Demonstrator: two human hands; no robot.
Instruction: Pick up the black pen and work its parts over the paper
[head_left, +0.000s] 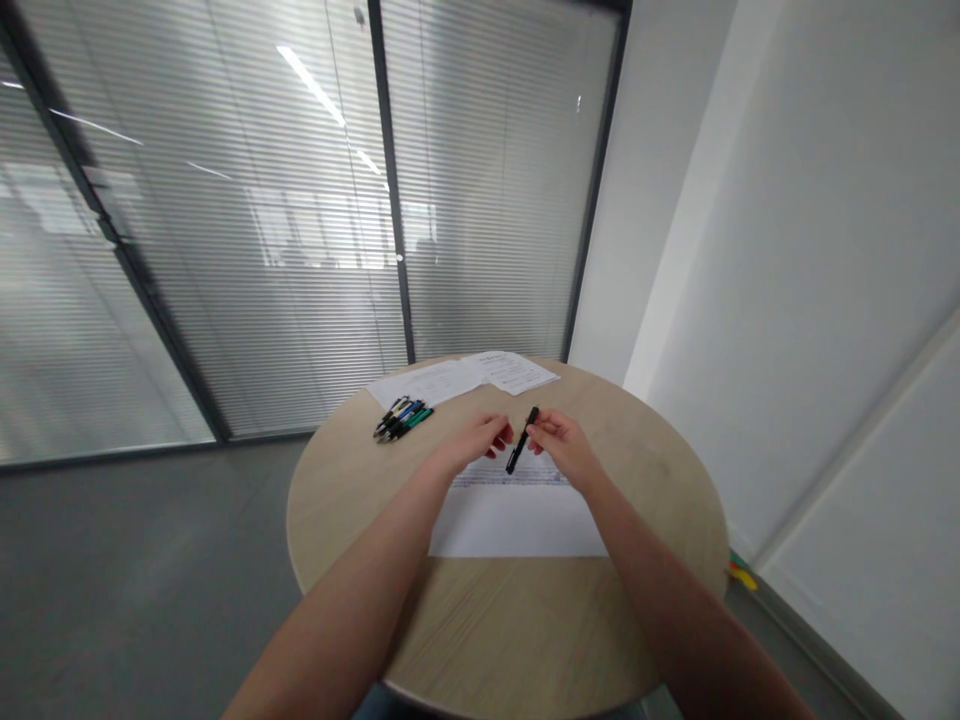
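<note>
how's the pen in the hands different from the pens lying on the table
The black pen is held tilted above the sheet of paper, pinched between the right hand and the left hand; the bundle of pens lies flat on the round table, untouched. The held pen is single and all black; the bundle holds several, some with blue or green barrels. Both look like slim pens of similar length.

Two bare forearms enter from five and seven o'clock, no sleeves, watch or rings visible on either. The left hand (480,440) and right hand (564,442) show slender fingers, bare to the fingertips; a patch of blue clothing shows at six o'clock.
</note>
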